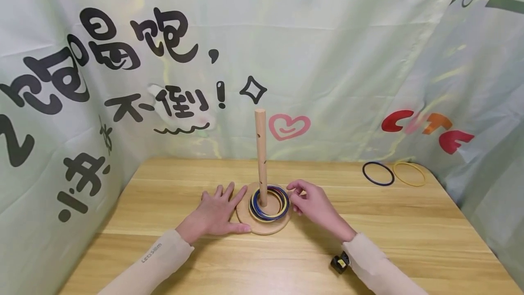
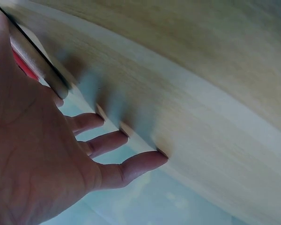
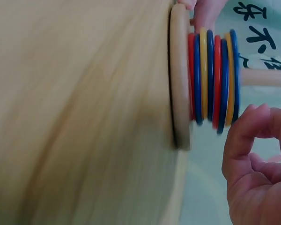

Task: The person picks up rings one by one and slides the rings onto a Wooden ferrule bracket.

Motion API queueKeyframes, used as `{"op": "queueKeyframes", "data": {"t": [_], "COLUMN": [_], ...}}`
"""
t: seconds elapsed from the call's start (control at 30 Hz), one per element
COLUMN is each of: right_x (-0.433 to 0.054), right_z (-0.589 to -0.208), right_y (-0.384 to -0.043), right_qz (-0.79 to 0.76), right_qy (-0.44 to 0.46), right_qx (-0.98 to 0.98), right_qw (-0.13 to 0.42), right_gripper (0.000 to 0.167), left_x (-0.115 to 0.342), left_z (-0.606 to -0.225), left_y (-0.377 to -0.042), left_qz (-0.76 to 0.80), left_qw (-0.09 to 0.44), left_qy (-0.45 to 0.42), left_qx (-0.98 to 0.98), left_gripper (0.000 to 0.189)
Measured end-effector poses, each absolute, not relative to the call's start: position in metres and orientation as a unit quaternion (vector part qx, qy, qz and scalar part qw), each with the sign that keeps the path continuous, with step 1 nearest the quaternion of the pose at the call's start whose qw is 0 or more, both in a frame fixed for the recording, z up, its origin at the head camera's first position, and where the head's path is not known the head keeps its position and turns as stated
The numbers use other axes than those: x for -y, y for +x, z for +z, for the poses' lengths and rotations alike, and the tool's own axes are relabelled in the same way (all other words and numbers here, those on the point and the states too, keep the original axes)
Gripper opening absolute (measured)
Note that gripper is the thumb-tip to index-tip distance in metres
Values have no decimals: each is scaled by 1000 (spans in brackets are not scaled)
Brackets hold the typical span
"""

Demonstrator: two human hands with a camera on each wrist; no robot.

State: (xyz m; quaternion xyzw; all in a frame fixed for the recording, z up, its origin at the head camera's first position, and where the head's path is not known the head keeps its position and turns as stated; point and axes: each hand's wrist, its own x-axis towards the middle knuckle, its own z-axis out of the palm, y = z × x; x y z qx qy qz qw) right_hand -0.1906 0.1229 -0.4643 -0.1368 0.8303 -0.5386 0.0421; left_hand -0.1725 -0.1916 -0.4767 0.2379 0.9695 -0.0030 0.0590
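A wooden ring-toss stand has a round base (image 1: pixel 262 228) and an upright peg (image 1: pixel 261 149). Around the peg lies a stack of thin rings (image 1: pixel 288 201); from the side, in the right wrist view, blue, yellow and red rings (image 3: pixel 217 84) show, with a blue ring (image 3: pixel 234 51) outermost. My left hand (image 1: pixel 217 213) lies with fingers spread at the base's left side, its thumb at the front rim. To the right of the stack is my right hand (image 1: pixel 313 201), fingers bent, thumb and index tips right beside the outermost blue ring, nothing visible between them.
Toward the back right of the wooden table (image 1: pixel 163 181) lie a dark blue ring (image 1: pixel 364 175) and a yellow ring (image 1: pixel 424 179), side by side. A small black device (image 1: pixel 340 263) sits by my right cuff. A printed curtain (image 1: pixel 348 72) hangs behind the table.
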Motion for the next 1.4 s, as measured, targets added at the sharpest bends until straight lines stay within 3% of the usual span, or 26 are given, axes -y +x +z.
{"op": "queueKeyframes", "data": {"t": [0.4,0.87,1.13,1.4], "right_x": [-228,-359,-408,-424], "right_z": [-468,-475,-481,-481], "right_y": [-197,-208,-228,-241], "right_qz": [-516,-424,-334,-267], "right_qy": [-100,25,18,-3], "right_qx": [-850,-899,-939,-960], "right_qw": [-27,-110,-85,-80], "right_gripper": [24,38,42,32], "left_x": [190,190,191,191], "left_z": [-476,-474,-475,-476], "left_y": [-173,-171,-171,-172], "left_qz": [-9,1,0,-4], "left_qw": [56,51,56,54], "left_qy": [238,243,241,240], "left_qx": [-970,-969,-969,-969], "left_gripper": [119,118,117,118]}}
